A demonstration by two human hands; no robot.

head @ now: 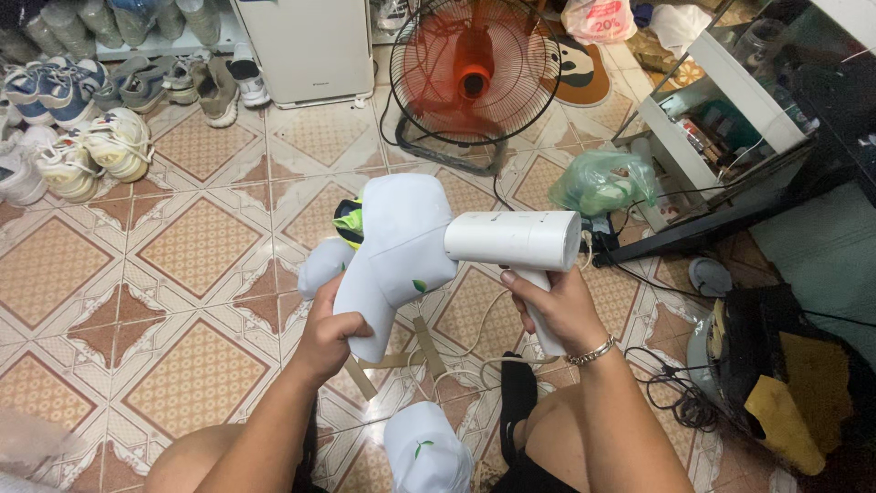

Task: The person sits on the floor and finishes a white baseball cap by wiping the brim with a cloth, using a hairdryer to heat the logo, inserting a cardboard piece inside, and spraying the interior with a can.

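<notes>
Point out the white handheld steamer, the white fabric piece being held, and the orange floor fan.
white handheld steamer point(516, 239), head view, barrel
white fabric piece point(397, 242), head view, middle panel
orange floor fan point(474, 73), head view, hub

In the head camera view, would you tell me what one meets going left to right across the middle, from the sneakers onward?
White sneakers → left hand → white cap → white handheld steamer → right hand → green plastic bag.

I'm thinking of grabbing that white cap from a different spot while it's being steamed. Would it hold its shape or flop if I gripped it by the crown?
The white cap would probably flop: it is thin fabric, puffed out only in places. It looks light, since the left hand holds it up by one edge alone. It likely isn't slippery or fragile. The right hand presses the white steamer against it, so it may shift.
</notes>
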